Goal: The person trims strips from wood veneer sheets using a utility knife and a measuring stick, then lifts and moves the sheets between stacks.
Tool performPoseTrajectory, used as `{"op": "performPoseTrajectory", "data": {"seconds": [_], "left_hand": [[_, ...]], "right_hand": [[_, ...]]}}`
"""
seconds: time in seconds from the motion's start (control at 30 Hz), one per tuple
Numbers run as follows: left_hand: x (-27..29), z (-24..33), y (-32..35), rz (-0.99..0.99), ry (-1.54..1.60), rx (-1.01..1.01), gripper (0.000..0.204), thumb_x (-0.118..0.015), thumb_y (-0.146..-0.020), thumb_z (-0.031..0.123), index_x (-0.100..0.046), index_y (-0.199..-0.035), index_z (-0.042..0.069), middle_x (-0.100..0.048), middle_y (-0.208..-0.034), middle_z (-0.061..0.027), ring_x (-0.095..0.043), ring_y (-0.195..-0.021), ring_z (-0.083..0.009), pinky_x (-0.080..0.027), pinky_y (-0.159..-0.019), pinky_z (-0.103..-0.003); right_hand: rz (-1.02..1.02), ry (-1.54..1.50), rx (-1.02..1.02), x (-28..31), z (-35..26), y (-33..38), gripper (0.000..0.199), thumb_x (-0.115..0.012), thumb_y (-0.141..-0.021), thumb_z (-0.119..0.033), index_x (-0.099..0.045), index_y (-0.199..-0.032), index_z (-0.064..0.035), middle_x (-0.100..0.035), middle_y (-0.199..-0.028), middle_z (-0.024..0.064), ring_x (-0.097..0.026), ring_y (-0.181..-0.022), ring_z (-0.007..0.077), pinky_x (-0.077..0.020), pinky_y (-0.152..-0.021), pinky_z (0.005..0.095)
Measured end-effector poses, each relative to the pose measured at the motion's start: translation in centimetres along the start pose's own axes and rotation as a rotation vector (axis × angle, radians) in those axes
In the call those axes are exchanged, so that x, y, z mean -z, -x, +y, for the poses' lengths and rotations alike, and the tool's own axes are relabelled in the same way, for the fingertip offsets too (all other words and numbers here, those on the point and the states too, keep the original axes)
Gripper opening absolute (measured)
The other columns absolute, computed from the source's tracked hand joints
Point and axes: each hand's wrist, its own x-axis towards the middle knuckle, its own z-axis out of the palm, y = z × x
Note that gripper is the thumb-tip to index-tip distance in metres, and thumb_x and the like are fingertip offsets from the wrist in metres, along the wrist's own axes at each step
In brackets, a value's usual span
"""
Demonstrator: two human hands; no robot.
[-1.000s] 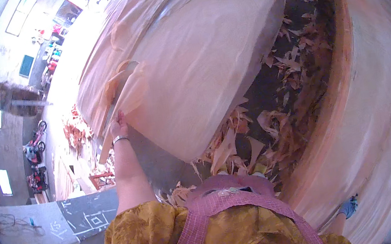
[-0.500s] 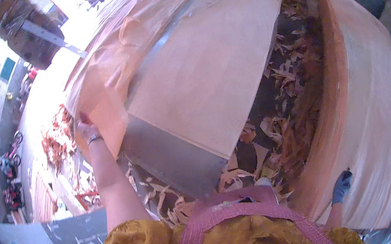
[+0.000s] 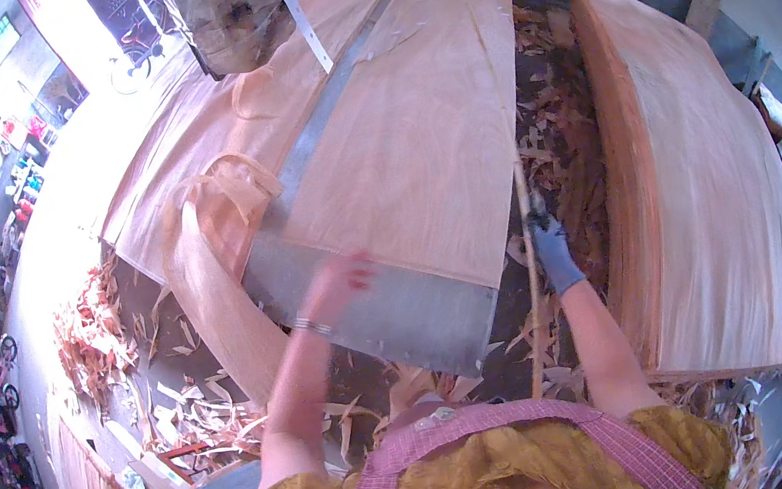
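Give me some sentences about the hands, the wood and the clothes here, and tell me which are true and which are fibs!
1. The left hand wears a glove. False: it is bare; the right hand wears a gray-blue glove.
2. A stack of thin wood sheets is to the right of the right hand. True.
3. The wood scraps are bright green. False: they are tan and pinkish.
4. A long, curling wood piece is to the left of the left hand. True.
5. The apron straps are plain black. False: they are pink and checked.
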Motion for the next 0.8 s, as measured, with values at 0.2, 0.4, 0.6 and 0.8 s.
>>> {"op": "performPoseTrajectory", "data": {"seconds": [0.2,0.4,0.6,0.8], "left_hand": [[-20.0,-9.8,4.8,-0.386,0.142,0.651,0.056,-0.050,-0.096,0.051,-0.049,-0.133,0.009,-0.056,-0.129,-0.0114,-0.059,-0.112,-0.0236,-0.052,-0.089,-0.040],[-19.1,-13.7,3.8,-0.621,0.012,0.476,0.045,-0.053,-0.096,0.048,-0.055,-0.121,0.010,-0.061,-0.110,-0.0040,-0.060,-0.098,-0.0169,-0.052,-0.081,-0.035],[-12.4,-7.5,0.4,-0.282,-1.081,-0.062,0.052,-0.058,-0.093,0.038,-0.047,-0.130,0.004,-0.056,-0.127,-0.0142,-0.058,-0.107,-0.0295,-0.049,-0.088,-0.044],[-3.0,4.2,-3.9,0.300,-1.476,-0.832,0.076,-0.062,-0.086,0.032,-0.029,-0.146,-0.001,-0.030,-0.151,-0.0216,-0.024,-0.143,-0.0350,-0.021,-0.115,-0.048]], "right_hand": [[-0.055,-0.265,0.021,0.2,13.0,7.0,0.030,-0.057,-0.096,-0.031,-0.063,-0.112,-0.0059,-0.069,-0.093,0.0077,-0.067,-0.070,0.0191,-0.0531,-0.056,0.0288],[0.000,-0.367,-0.337,5.1,22.2,27.1,0.031,-0.053,-0.099,-0.029,-0.060,-0.116,-0.0042,-0.065,-0.089,0.0066,-0.062,-0.068,0.0180,-0.0519,-0.060,0.0347],[-0.042,-0.245,-0.351,0.8,19.1,28.8,0.018,-0.056,-0.098,-0.020,-0.061,-0.105,-0.0040,-0.061,-0.079,0.0027,-0.055,-0.062,0.0144,-0.0444,-0.053,0.0288],[-0.101,0.340,0.087,-10.7,20.6,28.0,0.024,-0.062,-0.094,-0.016,-0.060,-0.111,-0.0004,-0.066,-0.086,0.0062,-0.060,-0.075,0.0148,-0.0492,-0.067,0.0298]]}}
